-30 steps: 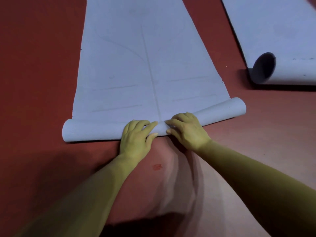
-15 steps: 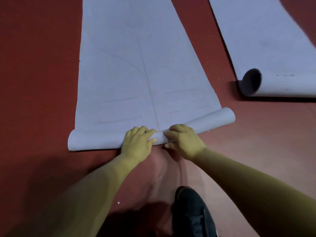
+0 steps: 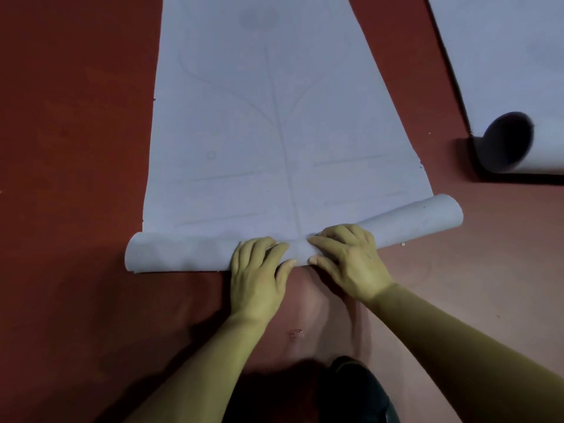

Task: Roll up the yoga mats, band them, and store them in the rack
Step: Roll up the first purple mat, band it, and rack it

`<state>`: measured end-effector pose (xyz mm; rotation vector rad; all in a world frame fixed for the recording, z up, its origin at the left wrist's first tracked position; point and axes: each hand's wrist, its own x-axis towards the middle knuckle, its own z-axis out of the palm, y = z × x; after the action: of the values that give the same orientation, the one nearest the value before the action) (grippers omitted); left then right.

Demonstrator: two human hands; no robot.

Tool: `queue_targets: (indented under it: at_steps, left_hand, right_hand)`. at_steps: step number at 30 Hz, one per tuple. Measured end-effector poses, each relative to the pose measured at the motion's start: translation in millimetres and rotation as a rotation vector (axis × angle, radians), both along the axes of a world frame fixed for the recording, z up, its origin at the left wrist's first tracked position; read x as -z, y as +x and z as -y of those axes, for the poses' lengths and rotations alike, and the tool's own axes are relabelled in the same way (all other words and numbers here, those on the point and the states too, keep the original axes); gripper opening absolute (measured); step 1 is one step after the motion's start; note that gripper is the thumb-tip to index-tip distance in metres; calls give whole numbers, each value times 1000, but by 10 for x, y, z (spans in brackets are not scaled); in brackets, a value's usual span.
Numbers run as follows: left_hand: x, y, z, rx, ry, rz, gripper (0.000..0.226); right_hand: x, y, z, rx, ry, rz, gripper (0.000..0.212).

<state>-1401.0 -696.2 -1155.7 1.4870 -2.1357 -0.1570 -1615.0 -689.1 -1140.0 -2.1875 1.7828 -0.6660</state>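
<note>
I see my left hand [image 3: 258, 279] and right hand [image 3: 349, 264] side by side at the middle of the pale mat's [image 3: 274, 117] rolled near end on the red floor [image 3: 67, 148], fingers [image 3: 259, 245] curled close together over the roll, thumbs against its near side, with a second mat [image 3: 503, 56] part-rolled at far right.

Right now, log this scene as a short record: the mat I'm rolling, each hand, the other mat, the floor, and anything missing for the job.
Mat in work: grey mat, mostly flat, only its near end rolled; the rolled end is thicker on the right.
Left hand: left hand grips the rolled end near its middle.
Right hand: right hand grips the rolled end beside the left, a small gap between them.
Other mat: second mat at far right, partly rolled, no hand on it.
Floor: red floor.
Bands, rack: not in view.
</note>
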Motion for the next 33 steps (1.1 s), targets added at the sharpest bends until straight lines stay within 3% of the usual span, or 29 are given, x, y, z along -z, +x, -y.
queue_targets:
  at_steps: [4, 9, 17, 25, 33]
  left_hand:
    - [101, -30, 40, -19, -44, -51, 25]
    - [77, -47, 142, -20, -52, -73, 27]
    - [83, -78, 79, -35, -36, 62, 35]
    - [-8, -122, 299, -49, 10, 14, 32]
    - [-74, -139, 339, -72, 47, 123, 42]
  right_hand:
    - [-1, 51, -116, 11, -105, -102, 39]
    - [66, 73, -92, 61, -106, -61, 39]
    - [159, -3, 95, 42, -113, 4, 45]
    - [61, 29, 157, 41, -87, -26, 51]
    - [155, 13, 288, 20, -131, 15, 43]
